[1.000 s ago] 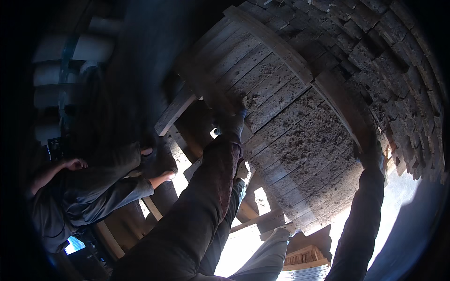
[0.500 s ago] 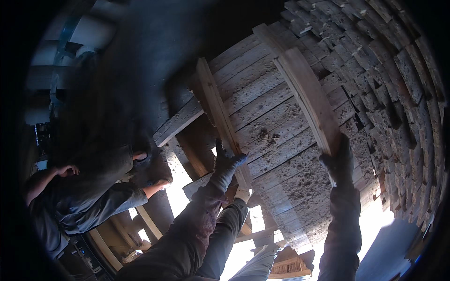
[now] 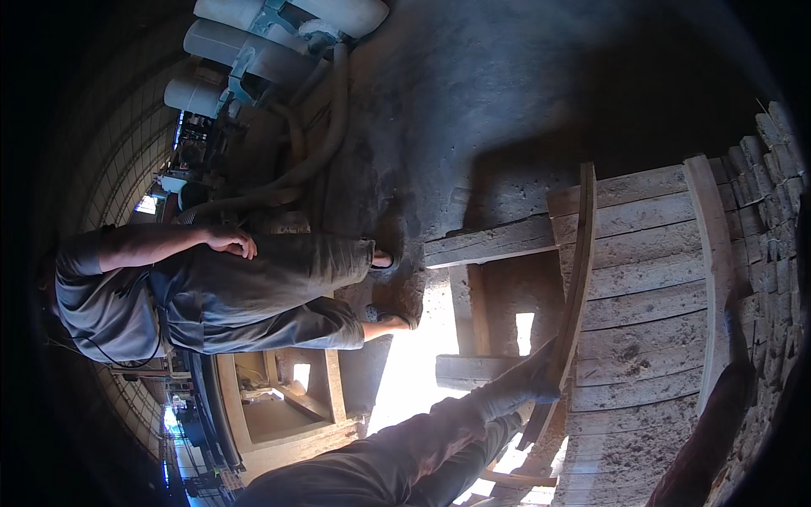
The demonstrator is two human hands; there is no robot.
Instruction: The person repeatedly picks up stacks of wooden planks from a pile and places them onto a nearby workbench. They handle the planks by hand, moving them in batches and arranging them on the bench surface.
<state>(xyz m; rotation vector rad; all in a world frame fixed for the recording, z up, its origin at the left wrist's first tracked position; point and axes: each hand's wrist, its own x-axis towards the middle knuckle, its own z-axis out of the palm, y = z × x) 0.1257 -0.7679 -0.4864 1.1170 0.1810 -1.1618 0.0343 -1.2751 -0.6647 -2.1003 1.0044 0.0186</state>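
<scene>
My gloved left hand (image 3: 543,382) is closed around the lower part of a long wooden board (image 3: 580,279) that runs along the left side of a slatted wooden platform (image 3: 642,342). A second long board (image 3: 708,241) lies on the platform's right part. My gloved right hand (image 3: 737,331) grips its right edge; the fingers are dim and partly hidden. Dirt or wood debris is scattered over the slats.
A stack of boards (image 3: 773,253) rises at the right. Another person (image 3: 253,291) stands at the left, in sandals. Behind are grey cylindrical machine parts (image 3: 245,51) and a thick hose (image 3: 334,127). A timber beam (image 3: 490,242) juts from the platform, and a wooden frame (image 3: 287,397) stands lower left.
My view has swung left, so the platform and both boards sit further right in the picture. The other person and the machinery show more fully. Both hands stay at their boards.
</scene>
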